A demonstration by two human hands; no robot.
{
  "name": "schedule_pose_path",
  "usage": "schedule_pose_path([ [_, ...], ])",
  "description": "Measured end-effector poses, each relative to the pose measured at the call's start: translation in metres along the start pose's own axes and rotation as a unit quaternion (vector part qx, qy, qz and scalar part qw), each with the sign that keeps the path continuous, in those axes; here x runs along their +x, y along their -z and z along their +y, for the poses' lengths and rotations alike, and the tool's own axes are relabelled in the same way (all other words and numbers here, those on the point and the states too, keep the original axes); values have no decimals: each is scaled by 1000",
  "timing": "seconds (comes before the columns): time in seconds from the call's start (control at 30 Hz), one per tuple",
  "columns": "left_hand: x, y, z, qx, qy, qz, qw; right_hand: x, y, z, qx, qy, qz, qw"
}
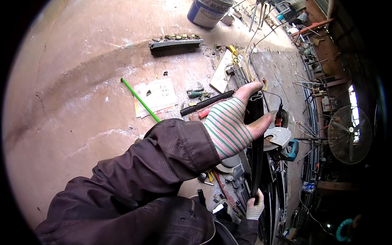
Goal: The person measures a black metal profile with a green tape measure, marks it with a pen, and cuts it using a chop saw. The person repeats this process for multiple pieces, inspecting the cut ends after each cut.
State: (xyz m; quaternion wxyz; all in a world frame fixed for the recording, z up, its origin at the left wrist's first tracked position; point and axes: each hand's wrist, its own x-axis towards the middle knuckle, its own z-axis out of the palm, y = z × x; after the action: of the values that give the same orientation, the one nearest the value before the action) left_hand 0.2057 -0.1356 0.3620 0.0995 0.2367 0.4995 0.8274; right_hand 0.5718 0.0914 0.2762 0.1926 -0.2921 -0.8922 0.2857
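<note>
My left hand [232, 124], in a pink-and-white knit glove with green stripes, is at the upper end of a long black metal profile [258, 157]. Its thumb crosses the profile's front, and the index finger reaches over by the end; the other fingers are hidden. Lower down, my right hand [255, 209], in a matching glove, curls around the same profile. The bar runs lengthwise between both hands. Just right of it sits a circular saw-like power tool [279, 141] with a pale guard and a blue handle.
On the floor lie a green stick [139, 99], papers [157, 96], a short black profile [208, 103], and a grey channel [175, 44] holding scraps. A blue bucket [207, 14] stands at the far side. More long profiles [279, 183] and a standing fan [350, 132] are on the right.
</note>
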Motion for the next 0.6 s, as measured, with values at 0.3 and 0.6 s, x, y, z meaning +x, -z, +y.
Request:
schedule_pose_path([
  [0.3,-1,3,-2,-2,13,-16,1000,-3,2,-1,-39,-19,-5,999],
  [0.6,0,2,-6,26,-37,-4,999,-2,-1,-6,-38,-7,9,999],
])
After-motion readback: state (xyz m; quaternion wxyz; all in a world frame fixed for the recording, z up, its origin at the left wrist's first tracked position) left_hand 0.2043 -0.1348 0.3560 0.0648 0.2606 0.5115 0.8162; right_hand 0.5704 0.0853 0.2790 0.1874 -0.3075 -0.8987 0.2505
